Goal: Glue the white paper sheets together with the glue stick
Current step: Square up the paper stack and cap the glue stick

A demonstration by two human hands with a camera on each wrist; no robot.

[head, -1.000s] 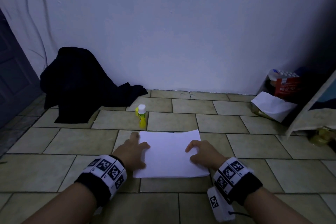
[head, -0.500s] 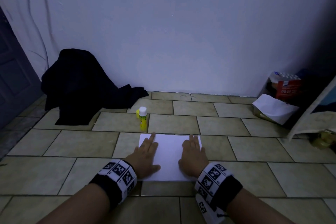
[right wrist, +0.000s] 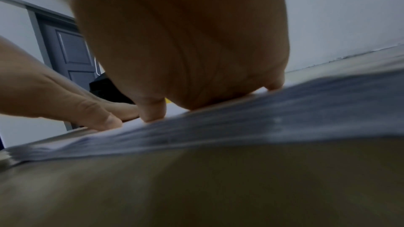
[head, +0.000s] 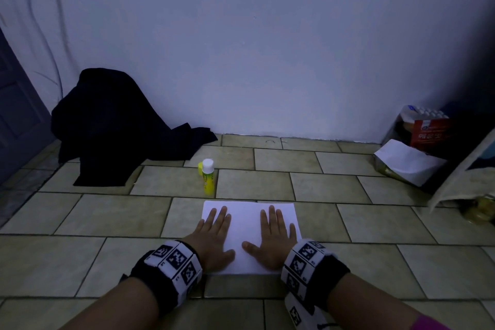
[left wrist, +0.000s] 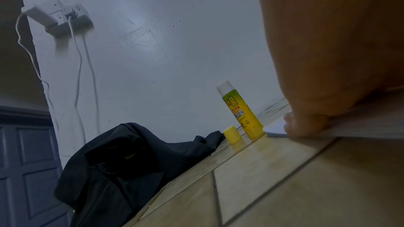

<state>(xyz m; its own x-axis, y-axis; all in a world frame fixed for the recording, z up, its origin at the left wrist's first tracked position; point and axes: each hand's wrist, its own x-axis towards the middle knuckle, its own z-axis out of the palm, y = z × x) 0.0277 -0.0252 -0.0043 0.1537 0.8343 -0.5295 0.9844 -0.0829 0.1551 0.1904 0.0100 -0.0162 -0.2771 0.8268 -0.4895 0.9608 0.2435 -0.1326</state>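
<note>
White paper sheets [head: 247, 225] lie stacked flat on the tiled floor in front of me. My left hand [head: 215, 236] presses flat on their left half, fingers straight. My right hand [head: 272, 236] presses flat on the right half the same way. A yellow glue stick [head: 208, 180] stands upright just beyond the paper's far left corner, its white glue tip bare. Its yellow cap [left wrist: 233, 135] stands on the floor beside it. In the right wrist view the right palm [right wrist: 186, 58] lies on the paper [right wrist: 284, 110], with the left hand [right wrist: 65, 96] beside it.
A dark garment [head: 112, 126] is heaped against the white wall at the left. At the right corner stand a red pack [head: 426, 128], a white sheet [head: 407, 161] and a leaning board [head: 471, 177]. A dark door [head: 16, 115] is at far left.
Both hands moved from the paper's side edges onto its top and flattened out, fingers now straight and pressing. The paper now lies squarer to me.
</note>
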